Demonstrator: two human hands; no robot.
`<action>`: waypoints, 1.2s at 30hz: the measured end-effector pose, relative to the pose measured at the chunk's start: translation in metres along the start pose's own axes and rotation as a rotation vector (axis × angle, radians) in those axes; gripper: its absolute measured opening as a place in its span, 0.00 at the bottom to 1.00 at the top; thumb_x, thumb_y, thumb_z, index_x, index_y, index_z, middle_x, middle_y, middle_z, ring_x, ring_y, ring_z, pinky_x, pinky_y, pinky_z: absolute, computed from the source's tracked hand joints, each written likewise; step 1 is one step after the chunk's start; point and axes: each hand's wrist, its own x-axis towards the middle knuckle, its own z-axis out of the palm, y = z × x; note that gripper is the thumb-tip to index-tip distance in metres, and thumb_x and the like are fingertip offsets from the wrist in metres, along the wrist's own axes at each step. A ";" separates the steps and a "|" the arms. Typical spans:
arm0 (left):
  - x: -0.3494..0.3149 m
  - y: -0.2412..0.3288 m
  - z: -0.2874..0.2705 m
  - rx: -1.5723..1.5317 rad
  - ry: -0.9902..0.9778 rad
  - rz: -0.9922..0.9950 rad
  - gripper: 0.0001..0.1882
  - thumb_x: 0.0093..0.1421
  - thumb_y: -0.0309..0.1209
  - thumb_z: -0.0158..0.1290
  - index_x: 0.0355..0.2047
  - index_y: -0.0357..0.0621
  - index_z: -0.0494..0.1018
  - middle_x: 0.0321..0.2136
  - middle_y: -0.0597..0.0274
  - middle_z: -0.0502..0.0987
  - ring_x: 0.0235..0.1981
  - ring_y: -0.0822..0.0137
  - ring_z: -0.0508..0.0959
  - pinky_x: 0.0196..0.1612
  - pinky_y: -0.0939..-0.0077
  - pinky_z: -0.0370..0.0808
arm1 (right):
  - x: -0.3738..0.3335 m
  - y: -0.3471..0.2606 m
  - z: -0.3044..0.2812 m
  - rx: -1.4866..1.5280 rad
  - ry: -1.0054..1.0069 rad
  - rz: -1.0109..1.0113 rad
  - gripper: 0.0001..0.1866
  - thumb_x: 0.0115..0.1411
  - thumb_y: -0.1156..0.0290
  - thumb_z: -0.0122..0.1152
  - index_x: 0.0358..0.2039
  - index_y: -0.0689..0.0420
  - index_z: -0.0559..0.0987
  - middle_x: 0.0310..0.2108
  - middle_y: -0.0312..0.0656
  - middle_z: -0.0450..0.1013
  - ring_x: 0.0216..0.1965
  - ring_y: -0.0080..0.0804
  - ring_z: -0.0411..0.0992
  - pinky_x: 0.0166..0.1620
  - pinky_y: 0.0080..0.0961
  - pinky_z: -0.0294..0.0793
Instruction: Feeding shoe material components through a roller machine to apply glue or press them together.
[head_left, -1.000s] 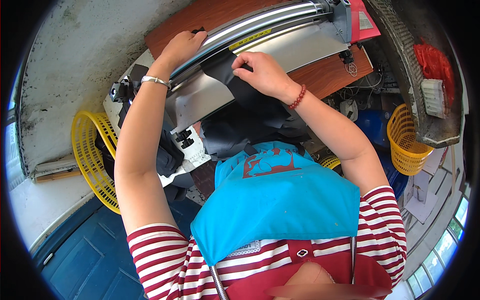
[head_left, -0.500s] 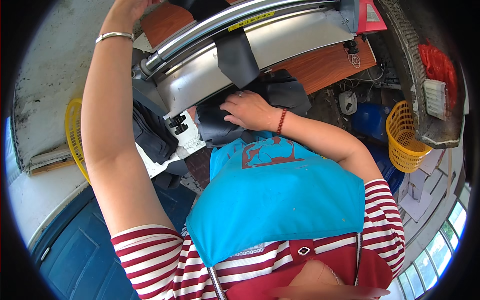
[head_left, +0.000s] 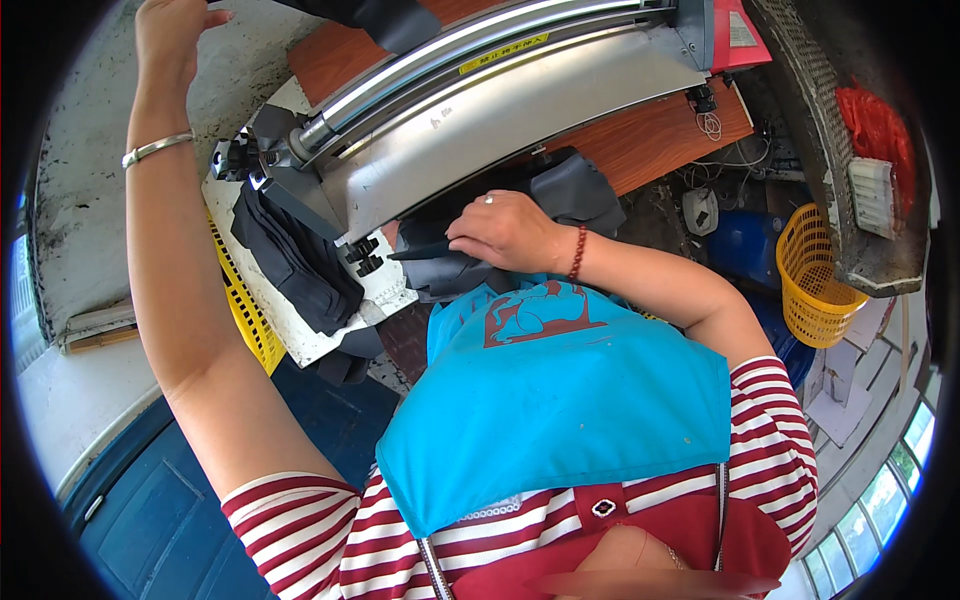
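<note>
at twelve o'clock in the head view, a long metal roller machine is set across a brown wooden board. on its front bar a yellow strip is printed with a line of dark characters. at half past one, a pale label is fixed to the red end panel, its print too small to be made out.

between ten and eleven o'clock, the left hand is raised near the rim, with one digit stretched out and the others largely hidden; how far it is closed, and whether anything is gripped, cannot be told. between eleven and twelve, a black sheet is seen past the roller, cut off by the upper edge.

just above the centre, toward half past twelve, the right hand is laid over dark sheets, fingers loosely bent; whether an edge is pinched beneath them cannot be told.

between nine and ten, a stack of black pieces is set on a white board. toward five o'clock, a blue apron is printed with a dark red figure; at six, a pale lettered badge on the striped shirt is partly covered by it. at three o'clock, a yellow basket is seen, and at two, a red bag.
</note>
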 end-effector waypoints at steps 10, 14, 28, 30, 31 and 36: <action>-0.036 -0.115 0.096 0.634 -0.524 0.058 0.16 0.57 0.36 0.55 0.37 0.35 0.81 0.31 0.44 0.80 0.33 0.56 0.81 0.43 0.64 0.75 | 0.051 0.020 -0.089 0.273 0.136 0.694 0.11 0.65 0.72 0.60 0.45 0.62 0.76 0.28 0.40 0.80 0.29 0.21 0.76 0.36 0.23 0.74; -0.037 -0.117 0.104 0.557 -0.692 -0.345 0.21 0.60 0.43 0.53 0.35 0.34 0.83 0.29 0.50 0.82 0.32 0.62 0.81 0.42 0.68 0.75 | 0.070 0.034 -0.084 -0.148 0.224 0.459 0.08 0.61 0.69 0.64 0.40 0.55 0.78 0.28 0.47 0.78 0.31 0.49 0.77 0.35 0.37 0.75; 0.020 -0.119 0.078 0.130 -0.248 -0.651 0.05 0.62 0.27 0.53 0.36 0.42 0.78 0.30 0.63 0.76 0.27 0.70 0.73 0.28 0.74 0.73 | 0.000 0.010 -0.072 -0.276 0.173 0.038 0.07 0.56 0.69 0.69 0.32 0.54 0.79 0.26 0.37 0.75 0.23 0.37 0.75 0.26 0.29 0.73; 0.034 -0.092 0.063 0.109 -0.157 -0.684 0.06 0.62 0.22 0.49 0.31 0.38 0.76 0.28 0.60 0.76 0.28 0.65 0.75 0.31 0.68 0.72 | -0.008 0.010 -0.040 -0.211 -0.022 0.033 0.07 0.56 0.67 0.69 0.32 0.53 0.79 0.29 0.37 0.76 0.26 0.37 0.76 0.28 0.30 0.74; 0.034 -0.078 0.051 -0.036 -0.180 -0.638 0.05 0.61 0.25 0.50 0.29 0.41 0.75 0.27 0.61 0.75 0.26 0.66 0.73 0.31 0.69 0.71 | -0.011 0.012 -0.023 -0.251 -0.140 0.048 0.08 0.57 0.66 0.68 0.33 0.53 0.79 0.31 0.38 0.76 0.28 0.37 0.77 0.29 0.30 0.75; 0.025 -0.015 0.013 -0.308 -0.244 -0.535 0.05 0.60 0.29 0.51 0.27 0.46 0.75 0.24 0.64 0.77 0.22 0.69 0.74 0.28 0.74 0.71 | -0.006 0.036 0.042 -0.312 -0.258 0.339 0.26 0.59 0.52 0.63 0.50 0.60 0.79 0.49 0.47 0.75 0.56 0.48 0.70 0.58 0.42 0.65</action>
